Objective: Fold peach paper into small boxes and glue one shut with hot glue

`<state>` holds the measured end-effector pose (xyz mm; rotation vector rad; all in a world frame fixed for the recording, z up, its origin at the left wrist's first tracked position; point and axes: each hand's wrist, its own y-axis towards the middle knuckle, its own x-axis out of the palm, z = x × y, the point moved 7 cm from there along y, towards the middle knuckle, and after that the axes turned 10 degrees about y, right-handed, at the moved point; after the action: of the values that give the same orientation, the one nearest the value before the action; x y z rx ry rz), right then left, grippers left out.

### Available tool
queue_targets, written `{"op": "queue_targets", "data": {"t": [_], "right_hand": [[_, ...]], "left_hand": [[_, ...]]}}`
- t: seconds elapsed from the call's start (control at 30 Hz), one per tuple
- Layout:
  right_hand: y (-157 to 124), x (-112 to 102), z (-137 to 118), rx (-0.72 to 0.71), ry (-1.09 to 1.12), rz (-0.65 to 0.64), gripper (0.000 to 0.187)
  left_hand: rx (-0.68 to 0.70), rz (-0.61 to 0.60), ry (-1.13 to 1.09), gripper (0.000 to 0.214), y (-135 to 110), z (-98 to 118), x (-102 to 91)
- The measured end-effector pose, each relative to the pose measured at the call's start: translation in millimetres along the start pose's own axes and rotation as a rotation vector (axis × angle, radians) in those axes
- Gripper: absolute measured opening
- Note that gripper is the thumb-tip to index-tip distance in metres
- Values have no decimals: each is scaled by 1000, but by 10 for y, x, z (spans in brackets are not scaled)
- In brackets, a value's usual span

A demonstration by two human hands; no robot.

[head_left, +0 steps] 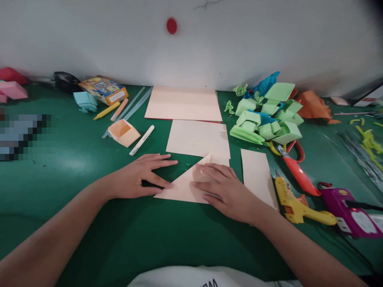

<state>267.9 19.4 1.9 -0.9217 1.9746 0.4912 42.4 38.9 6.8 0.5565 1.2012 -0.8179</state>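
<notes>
Lying flat on the green table point(167, 243), folded sheet point(184, 189) is pale paper, sloped edge running up from its left corner to a peak on the far side. Left hand point(140, 177): fingers spread wide, nothing gripped; thumb and index tips rest on the sheet's left corner, other fingers reach over bare table just beyond the slope. Right hand point(230, 191): fingers moderately spread, laid on the sheet's right part, nothing pinched, palm covering that end. So sheet sits between the hands, touched by both. Right edge mostly under the hand; can't tell whether the sheet's far edge overlaps or only meets the middle sheet point(197, 137).

Around the folded sheet: middle sheet directly beyond it, larger sheet point(184, 103) beyond that. Paper strip point(257, 175) to its right. Yellow glue gun point(295, 203) and red cutter point(301, 175) farther right, past the strip. Green paper pieces point(269, 115) far right of it. White marker point(142, 140) and open peach paper box point(124, 137) beyond it, to the left.
</notes>
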Motion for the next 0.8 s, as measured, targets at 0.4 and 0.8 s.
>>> {"op": "queue_targets", "data": {"t": [0.4,0.8], "right_hand": [[0,-9,5,5,1,12,43],[8,3,19,23,17,-8,41]], "left_hand": [[-39,-144,56,36,-28,-43,43],[-80,-179,41,29,-86,-133,32]]}}
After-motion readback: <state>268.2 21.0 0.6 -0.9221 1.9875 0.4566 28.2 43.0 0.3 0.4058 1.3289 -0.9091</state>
